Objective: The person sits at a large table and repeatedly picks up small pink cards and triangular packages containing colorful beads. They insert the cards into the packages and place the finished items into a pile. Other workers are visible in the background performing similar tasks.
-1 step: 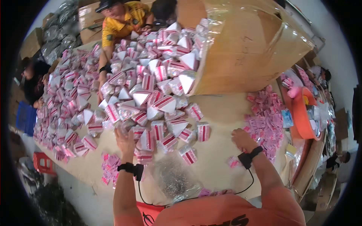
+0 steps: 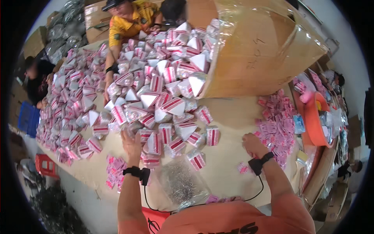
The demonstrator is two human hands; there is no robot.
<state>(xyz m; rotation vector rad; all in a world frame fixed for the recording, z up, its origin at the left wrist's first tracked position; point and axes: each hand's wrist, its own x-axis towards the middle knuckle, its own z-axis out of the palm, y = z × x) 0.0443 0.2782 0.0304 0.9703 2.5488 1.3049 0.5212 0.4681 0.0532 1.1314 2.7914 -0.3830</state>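
My left hand (image 2: 131,144) lies at the near edge of a big heap of clear-wrapped wedges (image 2: 173,106), white with pink and red stripes like cake slices. Its fingers are stretched out among the nearest wedges, and it holds nothing that I can see. To the right, my right hand (image 2: 254,145) rests low over the table beside a pile of small pink packets (image 2: 274,130). Its fingers are curled in, and whatever they hold is hidden. Between my forearms lies a clear plastic bag (image 2: 180,182). A smaller group of pink packets (image 2: 115,171) lies left of my left wrist.
A large taped cardboard box (image 2: 261,50) lies tipped beside the heap. An orange tub (image 2: 314,121) stands at the right. Across the table, a person in a yellow shirt (image 2: 130,23) reaches into the heap. A red stool (image 2: 46,165) and a blue crate (image 2: 28,118) are at the left.
The whole view has shifted very slightly. Both hands keep their places beside the wedges and the packets.
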